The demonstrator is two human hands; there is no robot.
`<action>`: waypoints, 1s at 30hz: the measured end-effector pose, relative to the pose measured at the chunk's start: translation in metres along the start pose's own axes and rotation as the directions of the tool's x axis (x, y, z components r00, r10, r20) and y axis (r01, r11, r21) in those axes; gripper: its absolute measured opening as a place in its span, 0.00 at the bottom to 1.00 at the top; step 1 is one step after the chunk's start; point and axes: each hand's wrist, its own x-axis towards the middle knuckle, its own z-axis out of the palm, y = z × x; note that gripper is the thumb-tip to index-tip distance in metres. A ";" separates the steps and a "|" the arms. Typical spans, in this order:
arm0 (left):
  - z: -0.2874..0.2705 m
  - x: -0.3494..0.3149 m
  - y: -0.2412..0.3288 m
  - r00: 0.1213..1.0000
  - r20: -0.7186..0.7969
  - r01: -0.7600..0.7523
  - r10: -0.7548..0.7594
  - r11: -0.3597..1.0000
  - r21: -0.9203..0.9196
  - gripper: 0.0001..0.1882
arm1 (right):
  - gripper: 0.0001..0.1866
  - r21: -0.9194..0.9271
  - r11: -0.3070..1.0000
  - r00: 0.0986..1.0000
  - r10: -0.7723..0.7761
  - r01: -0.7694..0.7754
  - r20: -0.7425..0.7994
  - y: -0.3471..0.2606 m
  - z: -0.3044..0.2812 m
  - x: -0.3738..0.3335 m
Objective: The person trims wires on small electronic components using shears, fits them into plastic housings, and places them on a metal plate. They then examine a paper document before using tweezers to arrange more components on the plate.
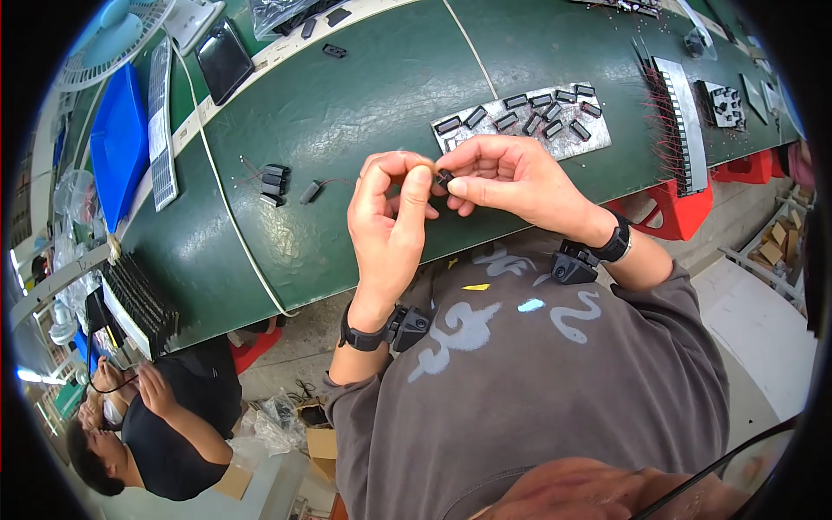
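Observation:
Close together over the near part of the green table, my two hands meet at a small black block-shaped part (444, 178). My right hand (520, 178) pinches that part between thumb and forefinger. My left hand (390, 212) has its thumb and forefinger pressed together right beside it; what lies between them is too small to make out. Just beyond my right hand, a metal plate (598, 130) carries several black rectangular parts (511, 101). Left of my left hand lie a black part with a thin wire (310, 192) and a small stack of similar black parts (274, 184).
A white cable (221, 186) crosses the green table (286, 113) on the left. Beyond it are a blue tray (119, 143), a dark phone-like slab (224, 61) and a fan (117, 35). A strip with many red wires (680, 126) lies right. Another person (178, 425) sits at lower left.

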 end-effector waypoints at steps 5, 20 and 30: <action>0.000 0.001 0.002 0.985 0.039 0.174 -0.171 0.980 -0.100 0.14 | 0.12 0.029 0.998 0.995 -0.053 0.056 -0.088 0.004 0.002 0.001; -0.009 -0.002 0.010 0.949 0.091 0.312 -0.302 0.940 -0.141 0.15 | 0.11 -0.069 0.994 0.994 -0.091 0.087 -0.059 0.002 0.002 -0.003; -0.008 -0.003 0.014 0.972 0.055 0.234 -0.228 0.962 -0.140 0.13 | 0.12 -0.260 0.951 0.981 -0.186 0.166 -0.051 -0.002 0.006 -0.005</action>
